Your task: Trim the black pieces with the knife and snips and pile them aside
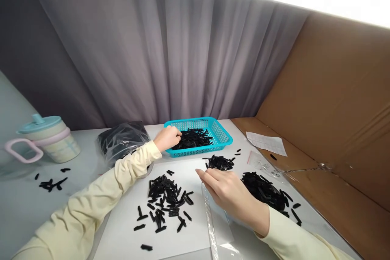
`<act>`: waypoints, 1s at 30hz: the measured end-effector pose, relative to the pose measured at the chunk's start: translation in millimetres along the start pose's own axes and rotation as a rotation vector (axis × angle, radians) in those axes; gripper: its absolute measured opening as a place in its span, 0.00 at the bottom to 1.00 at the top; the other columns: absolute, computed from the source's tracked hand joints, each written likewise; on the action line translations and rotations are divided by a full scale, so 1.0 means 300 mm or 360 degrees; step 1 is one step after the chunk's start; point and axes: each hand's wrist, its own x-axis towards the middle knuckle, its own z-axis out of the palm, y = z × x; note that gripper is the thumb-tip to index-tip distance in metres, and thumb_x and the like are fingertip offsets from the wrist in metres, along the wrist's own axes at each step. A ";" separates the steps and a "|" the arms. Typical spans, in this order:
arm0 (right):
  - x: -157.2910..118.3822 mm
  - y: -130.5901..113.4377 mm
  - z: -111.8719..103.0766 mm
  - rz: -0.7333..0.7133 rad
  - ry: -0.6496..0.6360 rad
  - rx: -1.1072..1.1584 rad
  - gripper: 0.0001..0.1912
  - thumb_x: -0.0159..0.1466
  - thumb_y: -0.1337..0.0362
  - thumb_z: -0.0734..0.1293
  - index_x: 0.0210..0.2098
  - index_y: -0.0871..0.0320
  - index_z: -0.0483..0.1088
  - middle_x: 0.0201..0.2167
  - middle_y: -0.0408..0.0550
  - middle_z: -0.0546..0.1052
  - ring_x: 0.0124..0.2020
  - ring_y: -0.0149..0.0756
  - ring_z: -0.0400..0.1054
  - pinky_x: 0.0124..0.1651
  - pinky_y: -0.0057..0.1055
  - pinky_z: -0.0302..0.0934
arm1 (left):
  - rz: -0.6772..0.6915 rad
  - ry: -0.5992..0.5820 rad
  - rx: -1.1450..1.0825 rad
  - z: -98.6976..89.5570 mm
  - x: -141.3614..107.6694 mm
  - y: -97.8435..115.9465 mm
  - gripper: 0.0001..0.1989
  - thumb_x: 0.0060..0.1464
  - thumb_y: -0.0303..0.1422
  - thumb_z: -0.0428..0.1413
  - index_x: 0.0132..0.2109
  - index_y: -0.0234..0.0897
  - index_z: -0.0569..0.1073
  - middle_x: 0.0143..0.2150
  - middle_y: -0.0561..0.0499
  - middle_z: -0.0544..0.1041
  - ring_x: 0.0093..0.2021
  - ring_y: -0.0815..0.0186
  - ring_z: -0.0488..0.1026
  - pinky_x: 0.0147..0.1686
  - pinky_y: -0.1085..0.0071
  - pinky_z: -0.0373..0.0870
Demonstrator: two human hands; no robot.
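Working remotely, I see 2 hands: the left hand (168, 138) is at the left end of the turquoise slotted basket (225, 135), fingers at the slim black pieces (196, 139) inside; I cannot tell whether it grasps any. The right hand (228, 189) is over the clear plastic bag (209, 219), its grip hidden from me. I'd pinch lightly, lift above the rim, and hold the cream sleeve (88, 199) off the loose heap (166, 193).

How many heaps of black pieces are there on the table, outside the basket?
4: a centre heap; a small heap near the basket; a right heap beside the right hand; a loose cluster near the cup. That hand may hide some pieces.
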 end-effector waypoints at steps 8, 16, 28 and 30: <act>-0.020 -0.026 0.076 0.0460 0.0181 0.0385 0.16 0.70 0.62 0.52 0.34 0.59 0.66 0.16 0.38 0.68 0.15 0.27 0.61 0.20 0.22 0.53 | 0.0027 -0.0477 -0.0724 0.102 -0.199 0.125 0.26 0.60 0.43 0.42 0.54 0.27 0.69 0.15 0.62 0.50 0.13 0.75 0.47 0.13 0.79 0.50; -0.041 -0.054 0.128 0.0671 -0.0182 0.0573 0.09 0.65 0.59 0.59 0.31 0.56 0.59 0.14 0.35 0.63 0.14 0.29 0.58 0.20 0.24 0.48 | -0.0325 -0.0805 -0.1657 0.229 -0.289 0.105 0.27 0.54 0.49 0.50 0.47 0.30 0.73 0.17 0.57 0.62 0.12 0.77 0.50 0.08 0.80 0.41; -0.066 -0.036 0.149 0.0790 -0.0226 0.0825 0.12 0.68 0.58 0.54 0.29 0.55 0.55 0.20 0.38 0.66 0.19 0.30 0.60 0.23 0.25 0.53 | -0.0345 -0.0916 -0.1969 0.230 -0.295 0.059 0.18 0.49 0.31 0.53 0.46 0.25 0.75 0.10 0.59 0.59 0.09 0.78 0.48 0.10 0.78 0.44; -0.069 -0.034 0.151 0.0785 -0.0225 0.0814 0.13 0.68 0.58 0.54 0.29 0.55 0.55 0.20 0.39 0.66 0.19 0.30 0.60 0.23 0.25 0.53 | -0.0388 -0.0942 -0.2040 0.229 -0.298 0.060 0.22 0.48 0.29 0.53 0.51 0.25 0.72 0.11 0.59 0.59 0.09 0.78 0.48 0.10 0.79 0.44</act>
